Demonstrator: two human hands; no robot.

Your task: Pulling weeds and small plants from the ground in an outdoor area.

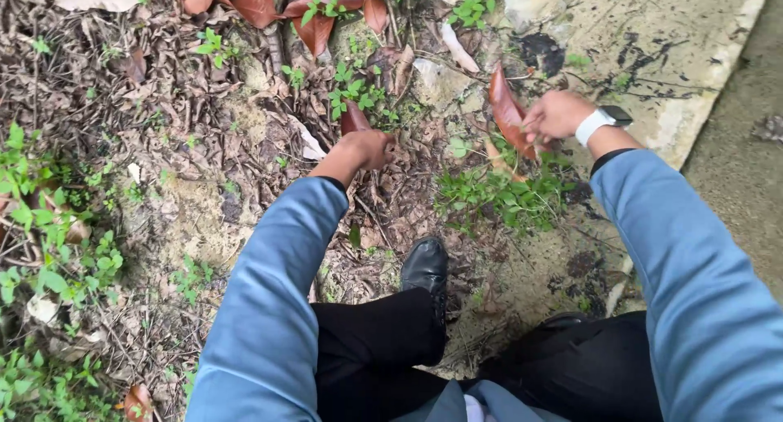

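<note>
I look down at ground covered in dry brown leaves. My left hand (365, 149) reaches down into the leaf litter, its fingers closed around a reddish-brown leaf (353, 117) that sticks up above the knuckles. My right hand (556, 114), with a white watch (601, 120) on the wrist, grips a long reddish-brown leaf (507, 112) that hangs down from its fingers. Both arms wear blue sleeves.
My black shoe (425, 266) and dark trousers stand on the litter below the hands. Small green weeds (497, 195) grow under the right hand and along the left edge. A stained concrete slab (652, 47) runs at the upper right, with a grey path beyond it.
</note>
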